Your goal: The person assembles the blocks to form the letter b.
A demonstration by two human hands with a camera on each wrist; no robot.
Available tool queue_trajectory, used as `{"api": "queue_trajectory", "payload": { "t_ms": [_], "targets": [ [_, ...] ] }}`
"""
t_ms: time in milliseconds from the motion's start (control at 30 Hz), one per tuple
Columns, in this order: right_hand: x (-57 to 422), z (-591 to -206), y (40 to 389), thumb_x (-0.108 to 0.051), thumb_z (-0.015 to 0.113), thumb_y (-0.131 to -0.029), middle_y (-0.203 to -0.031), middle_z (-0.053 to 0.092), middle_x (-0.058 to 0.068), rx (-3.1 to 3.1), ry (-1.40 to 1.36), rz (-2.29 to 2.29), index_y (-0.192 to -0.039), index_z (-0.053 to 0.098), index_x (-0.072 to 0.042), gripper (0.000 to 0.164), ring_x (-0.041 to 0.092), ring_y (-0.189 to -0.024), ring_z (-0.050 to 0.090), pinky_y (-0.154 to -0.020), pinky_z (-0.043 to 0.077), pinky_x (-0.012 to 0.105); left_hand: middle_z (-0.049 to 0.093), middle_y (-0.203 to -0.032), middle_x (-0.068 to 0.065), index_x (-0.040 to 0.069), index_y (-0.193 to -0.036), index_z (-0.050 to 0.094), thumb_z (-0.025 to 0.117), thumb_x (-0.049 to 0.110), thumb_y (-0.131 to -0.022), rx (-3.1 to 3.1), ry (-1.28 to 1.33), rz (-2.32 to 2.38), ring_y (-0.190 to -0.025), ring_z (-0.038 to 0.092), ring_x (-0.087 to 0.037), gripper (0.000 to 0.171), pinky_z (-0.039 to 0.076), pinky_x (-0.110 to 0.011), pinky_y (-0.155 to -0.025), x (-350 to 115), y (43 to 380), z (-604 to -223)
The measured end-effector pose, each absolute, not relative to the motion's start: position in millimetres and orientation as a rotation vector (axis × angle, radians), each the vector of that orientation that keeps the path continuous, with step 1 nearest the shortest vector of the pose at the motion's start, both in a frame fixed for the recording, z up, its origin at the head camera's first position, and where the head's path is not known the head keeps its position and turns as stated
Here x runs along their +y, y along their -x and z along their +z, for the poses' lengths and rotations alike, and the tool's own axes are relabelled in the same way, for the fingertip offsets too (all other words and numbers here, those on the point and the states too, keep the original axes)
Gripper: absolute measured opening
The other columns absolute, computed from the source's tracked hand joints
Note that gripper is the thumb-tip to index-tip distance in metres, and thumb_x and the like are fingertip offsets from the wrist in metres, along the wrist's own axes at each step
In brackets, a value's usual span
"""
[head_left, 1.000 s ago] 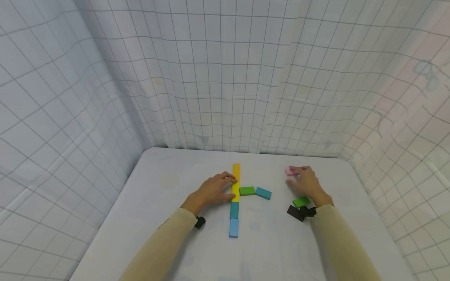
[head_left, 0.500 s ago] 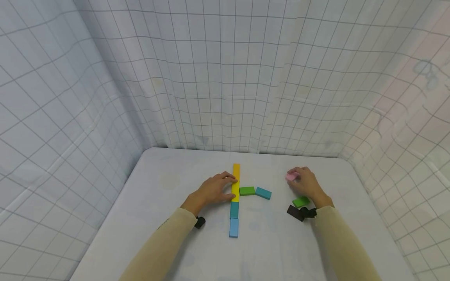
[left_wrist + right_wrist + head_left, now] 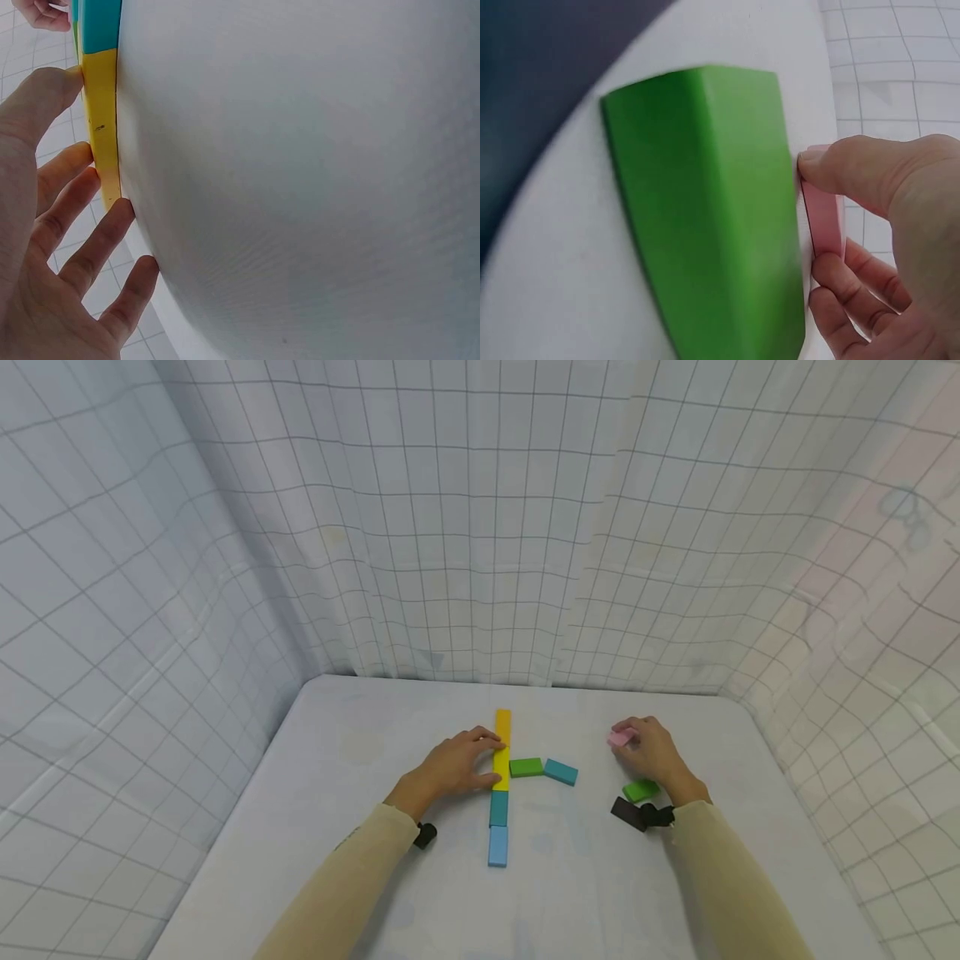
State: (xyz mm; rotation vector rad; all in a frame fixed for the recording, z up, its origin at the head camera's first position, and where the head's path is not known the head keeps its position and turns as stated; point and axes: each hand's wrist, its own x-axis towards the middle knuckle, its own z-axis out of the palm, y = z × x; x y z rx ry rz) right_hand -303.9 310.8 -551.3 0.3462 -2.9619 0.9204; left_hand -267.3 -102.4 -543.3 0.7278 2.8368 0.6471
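Observation:
My left hand (image 3: pixel 453 763) rests beside a row of blocks, its thumb and fingertips touching the yellow block (image 3: pixel 502 763). In the left wrist view its fingers are spread along that block's side. The row continues with another yellow block (image 3: pixel 503 722) at the far end, then a teal block (image 3: pixel 498 808) and a light blue block (image 3: pixel 498 847) at the near end. Over on the right, my right hand (image 3: pixel 654 752) pinches a pink block (image 3: pixel 825 217) between thumb and fingers, low over the table. Part of the pink block is hidden by the fingers.
A green block (image 3: pixel 527 767) abuts the row's right side, with a blue block (image 3: pixel 561 772) angled at its end. Under the right wrist lie another green block (image 3: pixel 641 791) and a dark brown block (image 3: pixel 627 813). White grid-patterned curtains (image 3: pixel 480 568) enclose the table.
My right fingers have closed on the pink block, which has shifted slightly nearer and turned. The left hand and the row of blocks stay in place.

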Motion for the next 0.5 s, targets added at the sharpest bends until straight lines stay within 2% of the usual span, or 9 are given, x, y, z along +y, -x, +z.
{"api": "queue_trajectory", "payload": {
  "t_ms": [500],
  "targets": [
    [315.9, -552.4, 299.2, -0.014, 0.084, -0.106, -0.141, 0.069, 0.033, -2.944, -0.371, 0.942, -0.137, 0.079, -0.001, 0.034, 0.046, -0.122, 0.069, -0.109, 0.06, 0.068, 0.062, -0.169, -0.001, 0.02, -0.16, 0.071, 0.085, 0.043, -0.108, 2.837, -0.729, 0.634, -0.157, 0.061, -0.033, 0.058, 0.052, -0.06, -0.132, -102.6, 266.5, -542.1]
  ]
}}
